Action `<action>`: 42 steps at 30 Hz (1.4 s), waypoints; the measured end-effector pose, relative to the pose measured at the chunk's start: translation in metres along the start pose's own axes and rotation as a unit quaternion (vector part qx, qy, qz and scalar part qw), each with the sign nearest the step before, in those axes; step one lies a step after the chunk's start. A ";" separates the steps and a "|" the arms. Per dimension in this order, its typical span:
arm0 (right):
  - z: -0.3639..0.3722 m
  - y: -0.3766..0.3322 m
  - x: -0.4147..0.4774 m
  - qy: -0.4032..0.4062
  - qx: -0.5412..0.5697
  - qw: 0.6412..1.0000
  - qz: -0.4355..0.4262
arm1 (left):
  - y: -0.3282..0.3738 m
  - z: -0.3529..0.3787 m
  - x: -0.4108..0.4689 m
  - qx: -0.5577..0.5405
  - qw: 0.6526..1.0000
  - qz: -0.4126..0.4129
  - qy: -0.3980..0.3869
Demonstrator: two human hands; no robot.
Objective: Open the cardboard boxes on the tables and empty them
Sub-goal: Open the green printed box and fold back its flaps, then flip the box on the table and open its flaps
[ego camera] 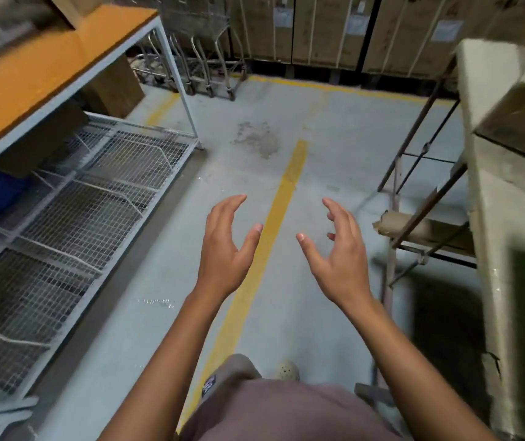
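Orange board forms the top of the left worktop (pixel 32 74), which stands on a white metal frame.

Head view:
One cardboard box (pixel 67 7) sits on this worktop at the far upper left and is cut off by the picture edge. A second cardboard box (pixel 522 122), blurred, rests on the cream worktop (pixel 503 202) at the right.

Left hand (pixel 226 249): released, fingers spread and slightly bent, grasping nothing.
Right hand (pixel 340 253): released likewise, palm turned toward the left hand, grasping nothing.

Both hands hang in the air over the concrete floor (pixel 334 138), well apart from either box. A yellow floor line (pixel 285 186) runs between them.

A wire shelf (pixel 79 202) lies under the left worktop and carries a further brown box (pixel 41 141). Strapped cartons (pixel 318 27) line the back wall.
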State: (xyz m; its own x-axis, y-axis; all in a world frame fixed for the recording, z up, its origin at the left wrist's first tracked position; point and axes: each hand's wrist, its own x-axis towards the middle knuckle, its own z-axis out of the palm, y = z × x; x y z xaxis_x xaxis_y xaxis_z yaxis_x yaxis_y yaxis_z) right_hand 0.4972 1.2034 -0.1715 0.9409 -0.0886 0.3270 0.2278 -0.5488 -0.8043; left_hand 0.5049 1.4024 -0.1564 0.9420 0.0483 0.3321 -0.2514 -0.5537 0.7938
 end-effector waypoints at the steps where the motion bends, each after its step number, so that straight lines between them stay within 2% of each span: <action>1: -0.002 0.003 0.013 0.015 0.001 1.000 0.003 | 0.000 0.007 0.016 -0.004 1.000 0.009 -0.005; 13: -0.044 0.077 0.191 0.178 -0.064 0.980 0.059 | 0.003 0.153 0.248 -0.064 0.981 0.132 -0.128; 23: -0.103 0.115 0.338 0.337 -0.151 0.920 0.129 | 0.060 0.290 0.453 -0.133 0.920 0.282 -0.238; 29: -0.154 0.133 0.379 0.406 -0.203 0.875 0.166 | 0.103 0.366 0.507 -0.169 0.872 0.348 -0.300; 34: -0.207 0.162 0.403 0.441 -0.224 0.845 0.203 | 0.152 0.438 0.533 -0.185 0.847 0.372 -0.331; 42: -0.289 0.227 0.434 0.485 -0.265 0.794 0.252 | 0.246 0.550 0.560 -0.166 0.785 0.455 -0.387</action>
State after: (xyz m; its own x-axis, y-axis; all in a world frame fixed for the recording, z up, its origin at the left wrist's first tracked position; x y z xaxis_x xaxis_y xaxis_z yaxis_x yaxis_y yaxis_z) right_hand 0.8849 0.8003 -0.0693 0.1835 -0.8658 0.4655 -0.4965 -0.4904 -0.7163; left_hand 1.0925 0.8361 -0.0555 0.1587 -0.8319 0.5317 -0.8219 0.1871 0.5381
